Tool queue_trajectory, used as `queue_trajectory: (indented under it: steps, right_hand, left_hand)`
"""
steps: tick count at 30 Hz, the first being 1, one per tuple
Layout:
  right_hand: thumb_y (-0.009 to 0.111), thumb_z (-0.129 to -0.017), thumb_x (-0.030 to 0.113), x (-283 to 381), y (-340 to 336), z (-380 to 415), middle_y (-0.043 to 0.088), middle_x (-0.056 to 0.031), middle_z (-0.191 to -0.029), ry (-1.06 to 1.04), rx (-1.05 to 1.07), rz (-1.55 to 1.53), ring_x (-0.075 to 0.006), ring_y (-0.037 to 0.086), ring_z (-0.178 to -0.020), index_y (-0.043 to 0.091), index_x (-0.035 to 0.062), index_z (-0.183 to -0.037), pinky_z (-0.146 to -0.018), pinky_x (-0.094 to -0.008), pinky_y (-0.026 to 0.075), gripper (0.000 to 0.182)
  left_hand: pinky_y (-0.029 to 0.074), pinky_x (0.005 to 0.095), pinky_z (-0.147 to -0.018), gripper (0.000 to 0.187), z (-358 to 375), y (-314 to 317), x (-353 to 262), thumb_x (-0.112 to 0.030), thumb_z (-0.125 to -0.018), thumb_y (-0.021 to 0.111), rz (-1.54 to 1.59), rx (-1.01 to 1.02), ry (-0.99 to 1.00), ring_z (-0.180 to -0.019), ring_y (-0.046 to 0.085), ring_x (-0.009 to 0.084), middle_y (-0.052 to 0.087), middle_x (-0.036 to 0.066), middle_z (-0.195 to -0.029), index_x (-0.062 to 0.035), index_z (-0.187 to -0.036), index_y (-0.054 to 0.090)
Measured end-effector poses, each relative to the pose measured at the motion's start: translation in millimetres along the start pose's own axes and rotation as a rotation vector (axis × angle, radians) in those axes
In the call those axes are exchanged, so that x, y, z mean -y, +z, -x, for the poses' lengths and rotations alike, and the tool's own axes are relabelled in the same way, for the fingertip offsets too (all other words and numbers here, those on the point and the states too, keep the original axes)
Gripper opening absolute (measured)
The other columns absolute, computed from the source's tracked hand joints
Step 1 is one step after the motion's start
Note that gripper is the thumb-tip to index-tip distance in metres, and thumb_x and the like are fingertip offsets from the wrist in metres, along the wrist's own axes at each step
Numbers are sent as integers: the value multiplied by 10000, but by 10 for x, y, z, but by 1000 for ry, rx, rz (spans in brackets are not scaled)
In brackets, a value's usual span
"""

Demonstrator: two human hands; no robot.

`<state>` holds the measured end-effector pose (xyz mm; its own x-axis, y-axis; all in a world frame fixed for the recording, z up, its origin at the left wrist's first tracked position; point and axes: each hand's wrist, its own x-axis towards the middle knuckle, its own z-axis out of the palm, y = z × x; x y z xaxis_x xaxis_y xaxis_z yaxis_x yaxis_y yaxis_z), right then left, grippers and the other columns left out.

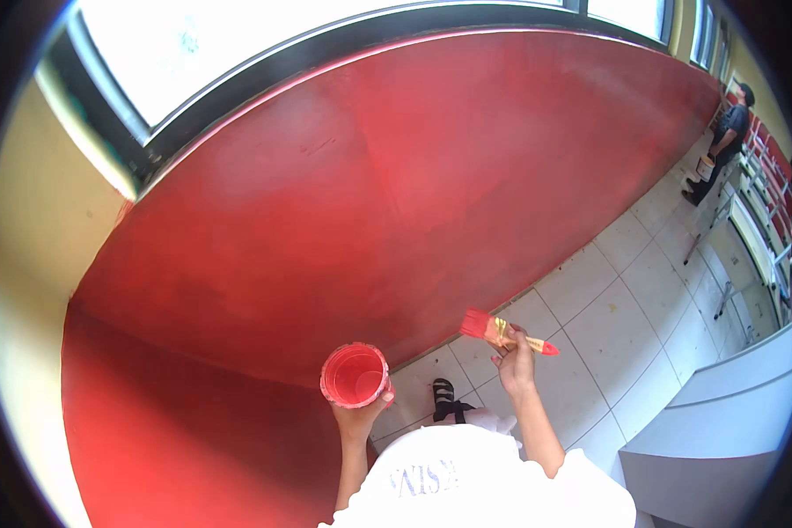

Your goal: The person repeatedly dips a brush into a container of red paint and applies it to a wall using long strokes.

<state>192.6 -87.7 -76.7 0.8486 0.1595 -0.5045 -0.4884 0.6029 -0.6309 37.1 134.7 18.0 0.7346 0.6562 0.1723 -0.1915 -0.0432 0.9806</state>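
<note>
My left hand (358, 420) is wrapped round the lower part of a small paint tub (355, 376). Red paint lies inside the tub and is smeared on its rim. In my right hand (517, 363) is a paintbrush (499, 331), gripped by its handle. Its bristles are coated red and point left toward the wall, and the handle's end is red too. The brush is apart from both the tub and the red wall (414, 176), which curves across the view in front of me.
Dark-framed windows (264, 79) run above the red wall. A cream wall (40, 211) stands at the left. White floor tiles (607, 334) extend to the right. Grey-white furniture (722, 414) is close at lower right. Farther back, a person (730, 132) holds a bucket (705, 166) beside stacked furniture.
</note>
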Motion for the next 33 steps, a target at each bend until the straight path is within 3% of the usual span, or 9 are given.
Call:
queue_trajectory:
  steps: [4, 8, 17, 21, 28, 33]
  right_hand:
    - [569, -841, 151, 194, 338, 296, 609, -74, -1058, -54, 304, -53, -185, 639, -865, 483, 114, -1164, -491, -304, 547, 337]
    - [525, -870, 92, 382, 484, 844, 594, -98, -1083, 59, 513, -89, -197, 634, -910, 451, 93, -1199, -531, -314, 572, 338]
    - [545, -842, 49, 621, 561, 1395, 549, -134, -1115, -29, 611, 90, -218, 615, -943, 438, 61, -1207, -572, -321, 567, 381]
    - [553, -845, 43, 840, 625, 1647, 546, -145, -1101, -75, 689, 156, -224, 623, -921, 440, 41, -1201, -572, -312, 571, 374]
    - [623, -818, 12, 1028, 733, 1791, 583, -130, -995, -225, 730, 419, -186, 646, -803, 486, 10, -1135, -543, -281, 567, 346]
    - [689, -776, 6, 1096, 870, 2027, 596, -137, -967, -320, 814, 550, -164, 643, -790, 533, -28, -1088, -590, -267, 571, 351]
  left_hand:
    - [481, 334, -839, 724, 386, -88, -67, -176, -548, 885, 9, -44, 7, -946, 596, 174, 619, 50, -1006, -41, -1152, 509]
    - [479, 332, -843, 749, 736, -161, -255, -253, -545, 894, -13, -65, 22, -953, 588, 163, 610, 47, -1020, -37, -1149, 508]
    - [464, 335, -882, 805, 981, -174, -366, -212, -514, 894, -154, -44, 36, -1005, 575, 183, 596, 60, -1070, -28, -1182, 484]
    - [410, 356, -958, 864, 1196, -47, -496, -175, -545, 876, -180, 46, -21, -1137, 503, 222, 509, 106, -1204, -38, -1252, 398]
    - [463, 376, -901, 874, 1360, 192, -638, -197, -546, 882, -251, 14, 97, -1094, 556, 264, 553, 122, -1182, -62, -1255, 389]
    - [449, 354, -917, 856, 1412, 248, -673, -184, -525, 896, -233, -71, 117, -1094, 546, 218, 544, 106, -1198, -51, -1225, 424]
